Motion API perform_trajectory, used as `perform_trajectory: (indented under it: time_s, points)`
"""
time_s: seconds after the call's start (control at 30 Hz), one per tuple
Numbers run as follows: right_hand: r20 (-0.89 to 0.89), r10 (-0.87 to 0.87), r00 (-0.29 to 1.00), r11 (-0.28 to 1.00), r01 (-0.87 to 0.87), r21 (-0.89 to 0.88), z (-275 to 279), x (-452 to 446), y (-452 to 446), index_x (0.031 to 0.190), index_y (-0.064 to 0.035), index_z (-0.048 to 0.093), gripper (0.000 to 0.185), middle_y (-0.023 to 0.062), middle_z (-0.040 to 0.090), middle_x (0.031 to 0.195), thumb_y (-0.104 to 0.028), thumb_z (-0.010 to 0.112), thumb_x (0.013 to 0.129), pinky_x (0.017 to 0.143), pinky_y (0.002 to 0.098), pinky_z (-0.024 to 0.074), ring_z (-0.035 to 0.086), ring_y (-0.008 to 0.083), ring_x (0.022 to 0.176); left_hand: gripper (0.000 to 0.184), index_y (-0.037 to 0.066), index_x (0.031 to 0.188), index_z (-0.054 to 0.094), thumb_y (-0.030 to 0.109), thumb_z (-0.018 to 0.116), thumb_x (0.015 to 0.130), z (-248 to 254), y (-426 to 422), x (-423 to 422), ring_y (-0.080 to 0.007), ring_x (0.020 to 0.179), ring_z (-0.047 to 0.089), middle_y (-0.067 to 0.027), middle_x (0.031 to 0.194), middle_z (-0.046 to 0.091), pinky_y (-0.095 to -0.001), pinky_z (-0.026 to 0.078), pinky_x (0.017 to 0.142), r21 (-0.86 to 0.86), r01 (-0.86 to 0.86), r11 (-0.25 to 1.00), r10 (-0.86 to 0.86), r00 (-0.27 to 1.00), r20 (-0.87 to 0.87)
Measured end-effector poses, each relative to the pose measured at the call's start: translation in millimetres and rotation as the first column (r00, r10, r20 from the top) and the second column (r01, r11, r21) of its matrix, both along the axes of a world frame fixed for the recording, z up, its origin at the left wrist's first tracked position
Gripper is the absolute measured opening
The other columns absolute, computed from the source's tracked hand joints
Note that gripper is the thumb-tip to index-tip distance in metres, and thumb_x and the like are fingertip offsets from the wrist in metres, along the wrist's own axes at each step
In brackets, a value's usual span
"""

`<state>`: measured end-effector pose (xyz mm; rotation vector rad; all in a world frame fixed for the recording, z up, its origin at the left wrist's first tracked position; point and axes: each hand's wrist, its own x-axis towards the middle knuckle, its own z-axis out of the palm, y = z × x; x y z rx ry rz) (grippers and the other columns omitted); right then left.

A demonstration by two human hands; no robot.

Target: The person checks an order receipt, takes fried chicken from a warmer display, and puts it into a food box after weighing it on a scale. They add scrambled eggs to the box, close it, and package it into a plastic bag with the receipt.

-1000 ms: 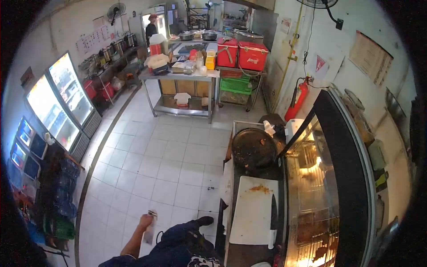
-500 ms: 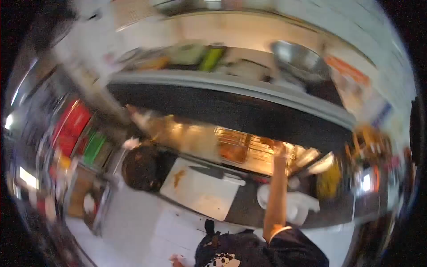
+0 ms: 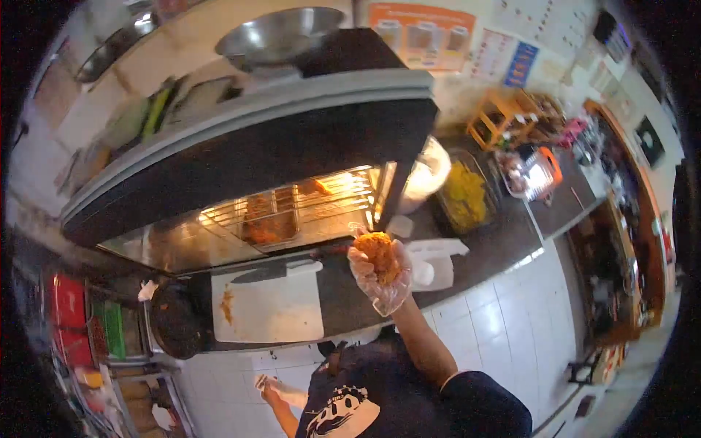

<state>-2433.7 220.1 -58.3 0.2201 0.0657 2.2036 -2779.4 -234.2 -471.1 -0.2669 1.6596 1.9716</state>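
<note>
A clear plastic glove covers my right hand, whose fingers are wrapped round a piece of orange-brown fried food. The hand is raised over the counter, in front of the right end of the lit warming cabinet. More browned food lies on a tray inside the cabinet. Low beside my body, my left hand is closed on something pale that I cannot make out. A white cutting board with orange crumbs carries a knife along its far edge.
Left of the board sits a dark round pan. On the right are a white container, a tub of yellow food and an orange-rimmed basket. A metal bowl rests on the cabinet top. Red boxes stand far left.
The view has swung right along the counter. My right hand, half a second ago reaching into the cabinet, is now outside it with the fried piece. My left hand remains low.
</note>
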Motion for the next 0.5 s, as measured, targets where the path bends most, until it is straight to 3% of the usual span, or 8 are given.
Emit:
perform_trajectory:
  time_s: [0.07,0.13,0.2,0.27,0.33,0.4,0.47,0.5]
  points:
    - [-0.036,-0.027,0.999,1.000,0.026,-0.014,-10.2,24.2,-14.9,0.135,0.0041,0.045,0.060,0.0222,0.059,0.112,-0.036,0.062,0.094,0.067,0.0308,0.0559,0.063,0.0237,0.087,0.043,0.002,0.124,0.058,0.016,0.068,0.084,7.4,28.6,-7.8,-0.0282,0.084,0.067,-0.0163,0.103,0.067,-0.0415,0.058,0.073,-0.067,0.097,0.993,-0.094,0.994,0.048]
    - [0.602,0.002,0.798,1.000,0.011,-0.018,-35.7,54.9,-32.4,0.131,0.0008,0.051,0.055,0.0165,0.063,0.111,-0.040,0.059,0.095,0.064,0.0263,0.0550,0.060,0.0162,0.080,0.043,0.002,0.125,0.058,0.016,0.067,0.085,17.5,49.0,-6.8,-0.0284,0.085,0.067,-0.0162,0.103,0.067,-0.0415,0.057,0.073,-0.149,0.188,0.971,-0.178,0.981,0.077]
    - [0.698,-0.030,0.715,0.996,-0.034,0.078,-72.1,88.5,-47.4,0.129,-0.0012,0.055,0.053,0.0112,0.066,0.110,-0.038,0.065,0.092,0.065,0.0259,0.0533,0.063,0.0158,0.081,0.042,0.002,0.125,0.057,0.017,0.065,0.087,33.0,67.4,-3.7,-0.0285,0.086,0.067,-0.0161,0.103,0.067,-0.0415,0.057,0.073,-0.201,0.248,0.948,-0.235,0.968,0.086]
    - [0.964,-0.013,0.266,0.998,-0.055,0.029,-89.7,124.4,-62.3,0.119,-0.0038,0.064,0.047,0.0081,0.070,0.105,-0.037,0.072,0.088,0.071,0.0293,0.0535,0.066,0.0167,0.083,0.042,0.002,0.126,0.057,0.017,0.064,0.088,50.6,77.9,-2.8,-0.0286,0.087,0.067,-0.0160,0.103,0.067,-0.0415,0.057,0.073,-0.233,0.269,0.935,-0.257,0.963,0.079]
    - [0.940,-0.112,-0.323,0.992,-0.097,0.085,-125.5,155.5,-62.0,0.110,-0.0074,0.070,0.039,0.0063,0.072,0.100,-0.037,0.076,0.085,0.074,0.0339,0.0541,0.067,0.0169,0.085,0.041,0.003,0.127,0.056,0.018,0.062,0.089,71.2,82.4,-5.8,-0.0288,0.088,0.067,-0.0159,0.104,0.068,-0.0414,0.057,0.073,-0.267,0.276,0.923,-0.267,0.961,0.071]
    - [0.757,-0.165,-0.633,0.985,-0.074,0.153,-162.1,197.0,-53.5,0.101,-0.0091,0.073,0.035,0.0066,0.073,0.099,-0.038,0.077,0.082,0.077,0.0354,0.0541,0.069,0.0180,0.087,0.040,0.003,0.128,0.056,0.018,0.060,0.091,86.7,83.6,-8.4,-0.0289,0.089,0.068,-0.0158,0.104,0.068,-0.0414,0.057,0.074,-0.294,0.280,0.914,-0.275,0.960,0.059]
    - [0.670,-0.194,-0.717,0.970,-0.040,0.239,-199.7,231.9,-38.0,0.109,-0.0091,0.069,0.039,0.0096,0.073,0.104,-0.039,0.074,0.084,0.081,0.0374,0.0538,0.069,0.0249,0.092,0.041,0.004,0.129,0.056,0.019,0.061,0.091,90.9,83.3,-14.3,-0.0292,0.090,0.068,-0.0154,0.104,0.068,-0.0412,0.057,0.074,-0.266,0.274,0.924,-0.278,0.960,0.023]
    - [0.670,-0.195,-0.716,0.972,-0.048,0.231,-181.2,228.0,-27.9,0.109,-0.0091,0.069,0.039,0.0096,0.073,0.104,-0.039,0.074,0.084,0.081,0.0374,0.0538,0.069,0.0249,0.092,0.043,0.004,0.130,0.055,0.019,0.063,0.090,94.5,83.8,-17.9,-0.0285,0.091,0.067,-0.0151,0.107,0.067,-0.0400,0.057,0.075,-0.195,0.299,0.934,-0.300,0.954,0.027]
